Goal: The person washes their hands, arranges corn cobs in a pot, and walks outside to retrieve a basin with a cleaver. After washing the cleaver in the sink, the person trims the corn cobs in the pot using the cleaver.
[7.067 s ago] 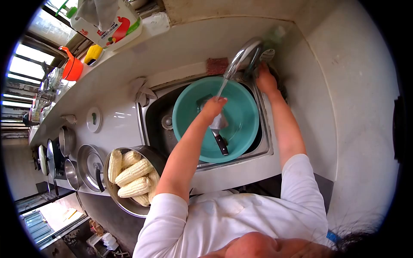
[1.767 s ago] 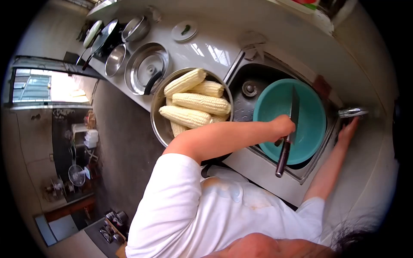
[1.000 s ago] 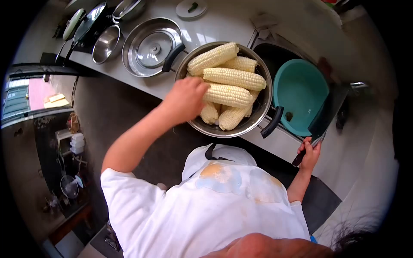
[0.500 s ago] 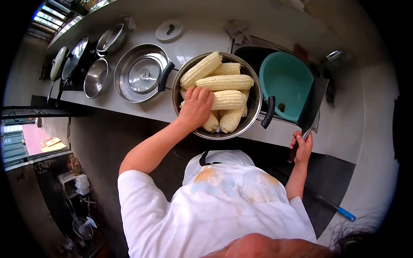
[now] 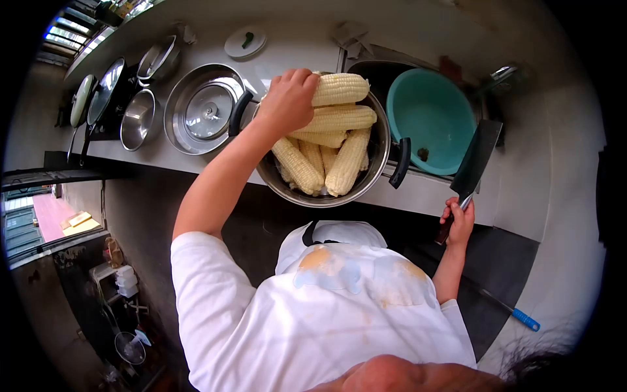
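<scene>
A steel pot (image 5: 269, 179) with black handles holds several peeled corn cobs (image 5: 349, 163). My left hand (image 5: 289, 98) is closed round the left end of a corn cob (image 5: 343, 89) at the top of the pile, near the pot's far rim. On the right, my right hand (image 5: 458, 221) grips the dark handle of a cleaver (image 5: 479, 155), whose broad blade points up and away from me, beside the teal basin (image 5: 431, 121). Inside that basin lies a small brown thing (image 5: 423, 154).
The basin sits in the sink below a faucet (image 5: 503, 73). Left of the pot are a steel pan with a glass lid (image 5: 209, 111), a steel bowl (image 5: 138, 120) and a white plate (image 5: 245, 42) with something green. A blue-handled tool (image 5: 525, 320) is at lower right.
My left hand has gone from the left side of the pile to its far side, and the cobs there have shifted. The cleaver came from the basin into my right hand.
</scene>
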A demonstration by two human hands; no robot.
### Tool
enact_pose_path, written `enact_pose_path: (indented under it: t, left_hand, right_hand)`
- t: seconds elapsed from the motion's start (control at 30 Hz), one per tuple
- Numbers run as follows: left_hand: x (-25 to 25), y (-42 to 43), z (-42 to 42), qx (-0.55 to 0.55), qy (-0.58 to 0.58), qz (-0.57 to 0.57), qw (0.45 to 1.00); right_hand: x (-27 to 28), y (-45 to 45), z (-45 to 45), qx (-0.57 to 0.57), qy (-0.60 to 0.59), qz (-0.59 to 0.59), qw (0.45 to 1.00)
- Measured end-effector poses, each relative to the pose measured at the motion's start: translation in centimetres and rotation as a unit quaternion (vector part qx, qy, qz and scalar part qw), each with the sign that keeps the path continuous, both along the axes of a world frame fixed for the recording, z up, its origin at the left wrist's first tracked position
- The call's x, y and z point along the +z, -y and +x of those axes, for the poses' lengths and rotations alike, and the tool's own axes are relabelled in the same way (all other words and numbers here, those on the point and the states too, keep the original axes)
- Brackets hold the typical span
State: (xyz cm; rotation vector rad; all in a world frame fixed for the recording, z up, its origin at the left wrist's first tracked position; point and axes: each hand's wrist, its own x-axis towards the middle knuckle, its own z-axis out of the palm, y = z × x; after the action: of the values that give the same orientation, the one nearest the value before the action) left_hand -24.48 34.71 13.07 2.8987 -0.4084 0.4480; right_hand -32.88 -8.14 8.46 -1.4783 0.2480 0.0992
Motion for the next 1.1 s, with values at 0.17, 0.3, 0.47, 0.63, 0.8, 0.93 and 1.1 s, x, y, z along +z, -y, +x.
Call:
enact_pose_path:
  t: [0.17,0.3,0.47,0.63,0.8,0.93,1.1]
  left_hand:
    - [-0.6,0.1,-0.8,0.017,-0.025,0.027,0.999]
    - [-0.4,-0.4,-1.5,0.003,-0.030,0.048,0.998]
    - [0.5,-0.5,-2.4,-0.005,-0.017,0.021,1.000]
    - [1.5,0.5,-8.1,-0.200,-0.256,-0.050,0.945]
    - [-3.6,-1.1,-8.5,-0.169,-0.250,0.171,0.938]
    - [-5.7,-1.5,-7.5,-0.158,-0.243,0.211,0.933]
    - [-4.1,-2.1,-6.4,-0.233,-0.279,0.214,0.907]
  right_hand:
    - [-0.2,0.3,0.1,0.003,-0.015,-0.013,1.000]
    - [-0.8,0.1,0.7,0.007,-0.030,-0.003,1.000]
    - [-0.9,-0.1,1.4,0.013,-0.039,0.001,0.999]
    - [-0.8,-0.3,1.7,0.018,-0.034,0.000,0.999]
    - [-1.0,-0.2,1.7,0.014,-0.031,0.018,0.999]
    - [-0.7,-0.3,1.3,0.007,-0.028,0.016,0.999]
    - [-0.2,0.0,0.6,-0.005,-0.019,0.022,1.000]
